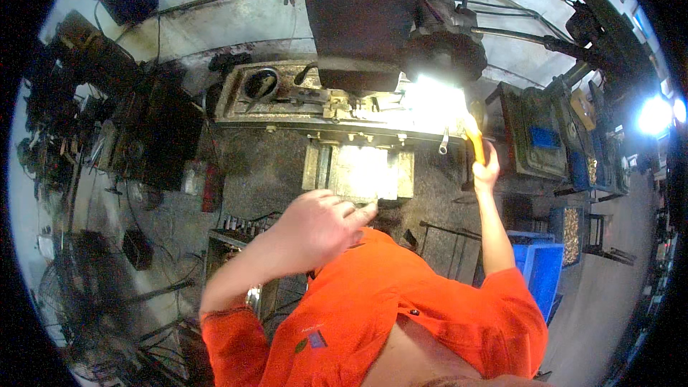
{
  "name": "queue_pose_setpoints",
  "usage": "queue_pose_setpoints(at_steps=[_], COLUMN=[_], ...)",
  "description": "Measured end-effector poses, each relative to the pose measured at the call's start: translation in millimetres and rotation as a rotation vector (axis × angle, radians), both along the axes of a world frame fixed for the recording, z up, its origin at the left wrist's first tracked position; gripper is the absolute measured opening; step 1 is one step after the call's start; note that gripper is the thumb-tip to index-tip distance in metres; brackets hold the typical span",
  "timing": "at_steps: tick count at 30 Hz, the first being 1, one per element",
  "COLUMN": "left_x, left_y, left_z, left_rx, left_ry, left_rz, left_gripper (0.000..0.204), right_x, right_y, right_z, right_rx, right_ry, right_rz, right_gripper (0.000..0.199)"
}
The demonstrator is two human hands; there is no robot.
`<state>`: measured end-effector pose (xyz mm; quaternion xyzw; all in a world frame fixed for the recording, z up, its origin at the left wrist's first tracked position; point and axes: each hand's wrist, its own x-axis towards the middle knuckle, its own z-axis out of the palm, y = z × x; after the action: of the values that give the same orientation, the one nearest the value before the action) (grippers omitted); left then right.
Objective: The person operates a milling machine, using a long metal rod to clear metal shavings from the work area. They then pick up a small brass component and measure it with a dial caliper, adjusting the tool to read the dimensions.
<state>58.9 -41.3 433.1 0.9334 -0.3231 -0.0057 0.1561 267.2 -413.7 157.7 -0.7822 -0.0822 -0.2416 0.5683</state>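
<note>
At the right of the machine bed, my right hand [487, 170] is closed around the yellow handle of a tool [474, 137]. Glare hides the tool's far end, so its kind is unclear. My left hand [326, 223] hovers in front of my orange shirt, back upward. Its forefinger stretches to the right and the others bend loosely, with nothing visible in them. Beyond it is the machine's metal bed [287, 127], with a vise-like fixture [344, 106] on top. A lamp lights its right end brightly. A wrench-like metal piece [443, 145] hangs from its front edge.
A dark machine head [358, 21] stands over the bed. On the left side of the bed lies a round dark dish [261, 84]. To the right are a workbench [519, 136], a blue crate [537, 261] and a bin of small brass-coloured parts [571, 236].
</note>
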Motion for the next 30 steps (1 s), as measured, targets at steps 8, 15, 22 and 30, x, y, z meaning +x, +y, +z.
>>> queue_pose_setpoints(at_steps=[8, 15, 22, 30], left_x=[17.6, 27.8, 7.5, -2.0], left_y=[17.8, 59.4, 67.2, 72.6], left_z=[-154.3, -246.7, -274.2, -271.8], left_rx=[-0.009, 0.119, 0.078, 0.042], left_ry=[0.340, 0.415, 0.562, 0.570], left_rz=[0.162, 0.410, 0.458, 0.499], left_gripper=[0.024, 0.030, 0.030, 0.032], right_x=[-138.1, -163.9, -153.2, -80.5], right_y=[23.0, 70.4, 114.1, 139.1], right_z=[38.6, 14.4, 10.2, 64.4], right_rx=[-0.649, -1.043, -1.209, -0.849], right_ry=[0.282, 0.961, 0.913, 0.662], right_rz=[0.258, 0.710, 0.826, 0.380], right_gripper=[0.055, 0.036, 0.029, 0.031])
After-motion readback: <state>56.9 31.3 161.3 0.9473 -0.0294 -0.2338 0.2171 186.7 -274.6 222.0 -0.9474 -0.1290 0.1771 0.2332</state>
